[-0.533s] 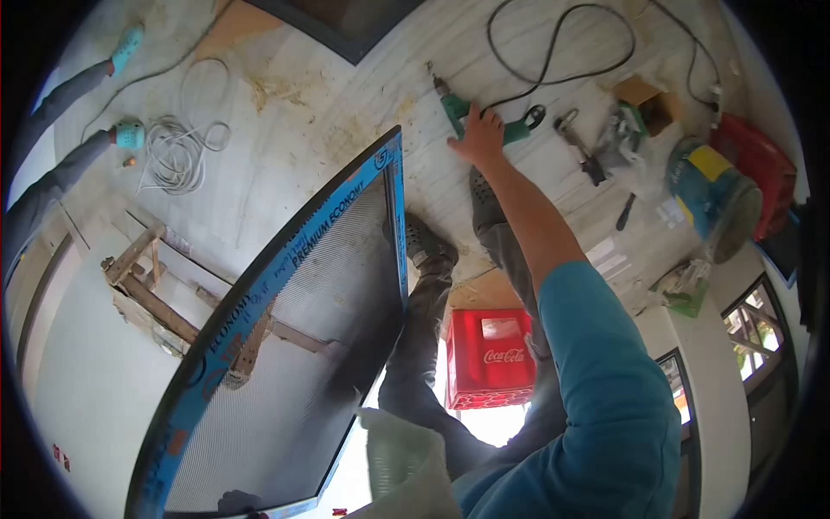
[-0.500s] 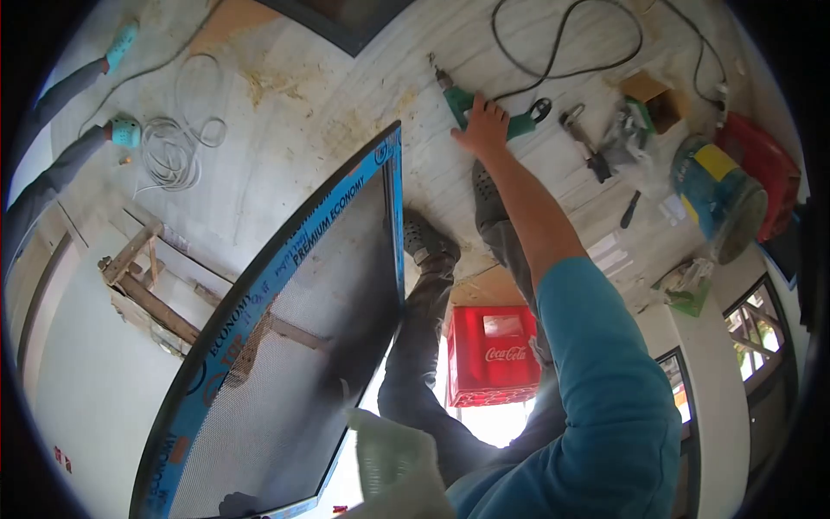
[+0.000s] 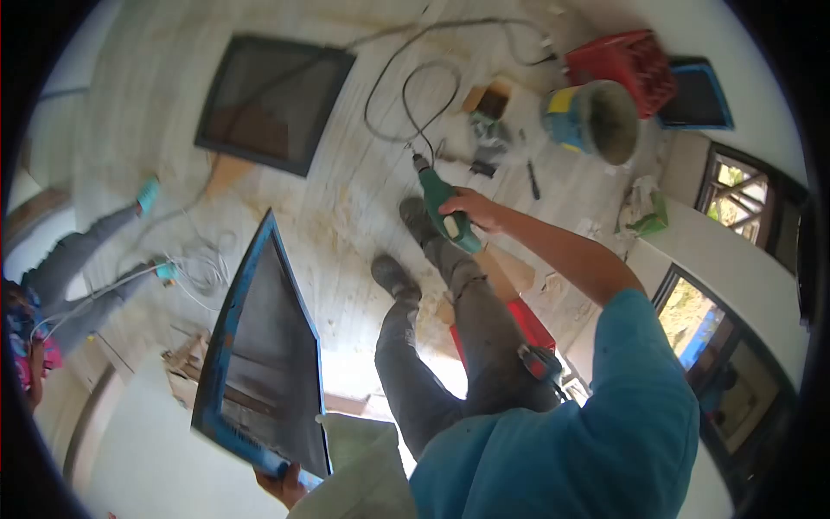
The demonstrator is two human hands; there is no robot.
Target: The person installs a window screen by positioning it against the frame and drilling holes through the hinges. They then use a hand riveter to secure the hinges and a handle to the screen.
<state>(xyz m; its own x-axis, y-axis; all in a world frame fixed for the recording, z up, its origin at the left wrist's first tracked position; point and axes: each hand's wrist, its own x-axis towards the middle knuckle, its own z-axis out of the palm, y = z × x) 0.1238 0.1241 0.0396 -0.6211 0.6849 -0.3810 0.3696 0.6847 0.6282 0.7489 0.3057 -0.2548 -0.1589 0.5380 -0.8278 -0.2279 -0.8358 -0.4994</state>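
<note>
My right hand (image 3: 469,208) is wrapped round the green drill (image 3: 443,201), which hangs above the floor with its bit pointing away from me. At the lower left, my left hand (image 3: 284,484) grips the bottom edge of a screen panel (image 3: 275,355) with a dark frame and blue tape. The panel stands tilted at my left side. A pale cloth-like object (image 3: 363,467) partly covers the area beside that hand. The drill's dark cord (image 3: 406,108) loops across the floor.
Another framed panel (image 3: 275,104) lies on the floor ahead. To the right are a bucket (image 3: 596,121), red crate (image 3: 618,69), small cardboard box (image 3: 493,99) and screwdriver (image 3: 533,180). A person (image 3: 52,303) is at the left, near coiled cable (image 3: 201,270).
My right hand has lifted the drill off the floor. The taped panel has turned and shifted, and my left hand now shows on its lower edge. The view has swung.
</note>
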